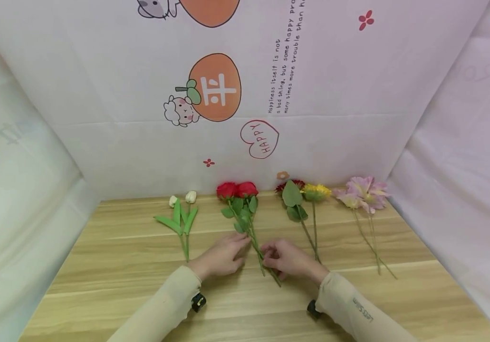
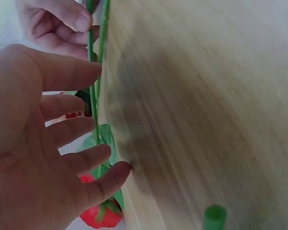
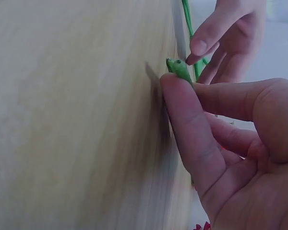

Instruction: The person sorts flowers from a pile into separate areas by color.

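Two red roses (image 1: pixel 246 189) with green leaves lie at the middle of the wooden table, blooms toward the back and stems crossing toward me. My right hand (image 1: pixel 289 259) pinches the stems near their lower ends. In the right wrist view, the cut stem ends (image 3: pixel 181 70) poke out past its fingertips. On the left of the stems is my left hand (image 1: pixel 223 255), its fingers loosely extended. Seen from the left wrist, the thumb and fingers of that hand (image 2: pixel 43 139) are spread beside the green stems (image 2: pixel 93 105), not closed round them.
Two white tulips (image 1: pixel 185 213) lie to the left. On the right are a dark red flower and a yellow flower (image 1: pixel 316 192), then pink flowers (image 1: pixel 366 192) near the table's right edge. A printed white cloth (image 1: pixel 334 95) hangs behind the table.
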Available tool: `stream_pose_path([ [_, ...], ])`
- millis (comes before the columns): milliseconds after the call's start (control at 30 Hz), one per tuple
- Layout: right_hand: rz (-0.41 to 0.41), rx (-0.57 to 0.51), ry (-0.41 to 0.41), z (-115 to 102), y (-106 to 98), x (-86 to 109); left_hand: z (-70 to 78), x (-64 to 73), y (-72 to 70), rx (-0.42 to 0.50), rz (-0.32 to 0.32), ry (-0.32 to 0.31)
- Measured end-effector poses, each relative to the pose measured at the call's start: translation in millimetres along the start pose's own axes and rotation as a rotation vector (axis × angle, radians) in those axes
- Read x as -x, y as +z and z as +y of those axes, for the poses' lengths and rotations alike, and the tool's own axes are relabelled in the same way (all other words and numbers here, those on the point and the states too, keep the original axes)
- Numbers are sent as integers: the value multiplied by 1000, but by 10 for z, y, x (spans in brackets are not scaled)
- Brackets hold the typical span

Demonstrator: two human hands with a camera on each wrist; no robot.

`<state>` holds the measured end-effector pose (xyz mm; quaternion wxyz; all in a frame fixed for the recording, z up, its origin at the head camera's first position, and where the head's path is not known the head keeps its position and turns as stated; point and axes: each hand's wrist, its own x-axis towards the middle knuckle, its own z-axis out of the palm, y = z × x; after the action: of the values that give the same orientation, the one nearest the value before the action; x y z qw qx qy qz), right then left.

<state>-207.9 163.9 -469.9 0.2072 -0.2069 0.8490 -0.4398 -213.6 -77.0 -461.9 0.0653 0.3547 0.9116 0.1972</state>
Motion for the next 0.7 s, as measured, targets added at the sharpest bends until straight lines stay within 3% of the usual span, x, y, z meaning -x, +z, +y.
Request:
stream_pose_path([
  [300, -1, -19, 37, 15, 14, -18, -4, -65, 0, -60, -39, -68],
  [700, 22, -27, 40, 45, -22, 49, 29, -18, 30, -98, -45, -73],
])
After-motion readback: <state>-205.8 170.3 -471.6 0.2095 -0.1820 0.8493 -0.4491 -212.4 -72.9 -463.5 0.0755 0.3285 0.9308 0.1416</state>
